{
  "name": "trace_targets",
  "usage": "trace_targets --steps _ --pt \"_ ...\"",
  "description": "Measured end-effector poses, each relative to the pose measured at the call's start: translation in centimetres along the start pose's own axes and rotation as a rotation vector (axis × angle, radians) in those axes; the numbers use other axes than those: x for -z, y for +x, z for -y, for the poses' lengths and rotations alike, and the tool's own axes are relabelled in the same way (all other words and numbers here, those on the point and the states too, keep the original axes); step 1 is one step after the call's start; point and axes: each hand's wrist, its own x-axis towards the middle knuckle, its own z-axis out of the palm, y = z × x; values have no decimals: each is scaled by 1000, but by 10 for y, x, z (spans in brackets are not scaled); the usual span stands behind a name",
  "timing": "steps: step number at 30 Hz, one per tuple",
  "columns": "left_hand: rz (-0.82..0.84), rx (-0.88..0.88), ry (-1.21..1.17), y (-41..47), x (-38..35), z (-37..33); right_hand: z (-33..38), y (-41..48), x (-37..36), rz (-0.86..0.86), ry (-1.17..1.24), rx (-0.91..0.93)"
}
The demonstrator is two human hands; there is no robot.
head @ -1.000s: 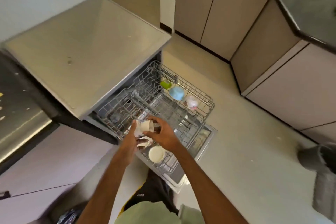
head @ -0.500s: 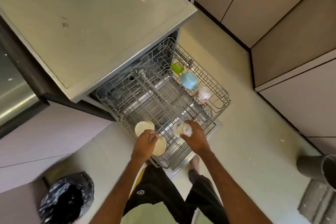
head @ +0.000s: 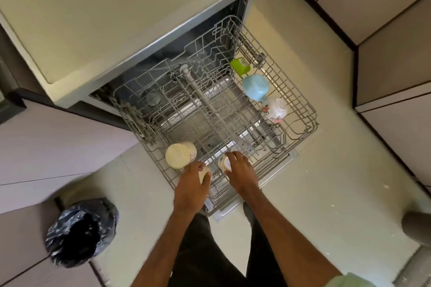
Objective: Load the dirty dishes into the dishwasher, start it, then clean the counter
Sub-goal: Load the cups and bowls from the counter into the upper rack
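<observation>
The cream cup [head: 205, 176] sits low in the near edge of the rack [head: 303, 109], mostly hidden under the left hand [head: 190, 185], whose fingers curl round its wall. Just to the right of those fingers, the white cup [head: 222, 163] is held by the right hand [head: 241, 170], whose fingers are spread and draped over its top and far side. Both cups look like glazed ceramic: rigid, fairly light, smooth enough to slip if wet, and liable to chip against the wire or each other. The safest hold is probably round the body, as now, setting each mouth-down between tines before letting go. Just beyond the left fingertips, a larger upturned cup [head: 180, 155] rests in the rack's corner, close enough that a knock seems possible. Well beyond the right fingers, along the far side of the rack, a green cup [head: 240, 66], a blue cup [head: 255, 87] and a floral cup [head: 275, 109] stand in a row. The rack is drawn out from under the dishwasher top [head: 116, 18]; a bin lined with a black bag [head: 81, 233] stands on the floor, well to the left of the left hand.
</observation>
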Motion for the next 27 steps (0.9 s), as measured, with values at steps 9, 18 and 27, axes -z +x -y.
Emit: trace_targets --steps 9,18,27 --pt "-12 -11 107 16 -6 2 6 17 -11 44 -42 32" --pt "-11 -2 156 22 -12 -3 5 20 -8 90 -147 86" --pt "-27 -10 223 19 -21 -10 0 16 9 91 -238 143"
